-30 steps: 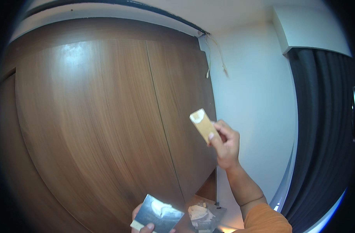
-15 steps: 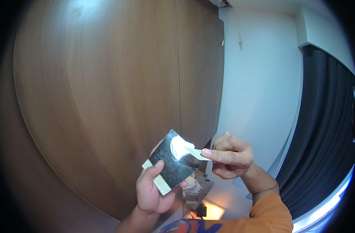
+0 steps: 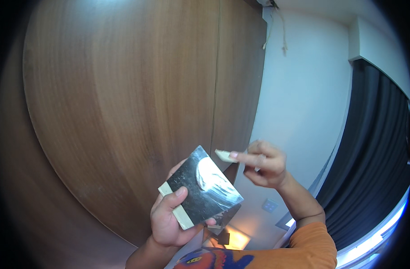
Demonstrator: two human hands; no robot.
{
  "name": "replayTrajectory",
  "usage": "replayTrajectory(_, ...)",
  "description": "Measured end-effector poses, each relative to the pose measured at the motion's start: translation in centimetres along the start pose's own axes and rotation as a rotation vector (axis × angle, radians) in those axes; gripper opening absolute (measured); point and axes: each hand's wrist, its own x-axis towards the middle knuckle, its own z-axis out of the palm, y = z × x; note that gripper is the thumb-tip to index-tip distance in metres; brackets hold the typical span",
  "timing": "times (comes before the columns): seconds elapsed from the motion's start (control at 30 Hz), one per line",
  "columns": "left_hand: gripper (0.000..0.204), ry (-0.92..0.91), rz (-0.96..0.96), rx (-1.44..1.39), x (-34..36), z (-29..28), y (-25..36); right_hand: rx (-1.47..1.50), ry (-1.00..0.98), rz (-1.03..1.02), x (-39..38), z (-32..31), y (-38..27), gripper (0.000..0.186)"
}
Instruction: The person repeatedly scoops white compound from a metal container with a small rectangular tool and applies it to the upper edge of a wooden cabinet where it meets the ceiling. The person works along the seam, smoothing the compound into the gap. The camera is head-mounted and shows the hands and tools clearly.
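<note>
- While the left hand [image 3: 167,219] grips a dark plate [image 3: 189,201] from its lower left, the thumb presses on the plate's near face beside the edge strip, and the other fingers are mostly hidden behind the plate; the grip is closed.
- Landmark: the dark plate, flat and four-cornered, held tilted with one corner pointing upward; it lies in the lower middle of the view, its face toward the camera.
- Along the plate's lower left edge: a pale strip [image 3: 183,218], straight and narrow, partly covered by the thumb.
- On the plate's upper right part: a mound of white paste [image 3: 208,174]; thin white streaks run from it toward the right corner.
- Just beyond the plate's upper right edge: a small pale flat piece [image 3: 224,156], seen nearly edge-on, with a narrow gap showing between it and the plate.
- Right of the plate: the right hand [image 3: 267,166], slightly blurred; its fingers are closed on the pale flat piece, one digit stretched along it.
- Behind the plate and to its upper left: brown wood-grain panels [image 3: 120,112], divided by a thin seam; to its upper right, a white wall [image 3: 299,98]; farther right, a dark pleated curtain [image 3: 359,121].
- Below the plate and to its right: an orange sleeve [image 3: 312,242].
</note>
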Motion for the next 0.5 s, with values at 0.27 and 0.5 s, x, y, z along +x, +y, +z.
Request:
replayTrajectory(0.27,0.038,0.079,-0.088,-0.128,1.5,-2.6,-3.2,1.678,0.263,0.865,-1.5,2.3,-2.6,0.016)
replayTrajectory(0.5,0.034,-0.067,-0.274,-0.348,1.7,-3.2,-4.9,2.061,0.165,0.962,-3.6,4.1,-4.4,0.015)
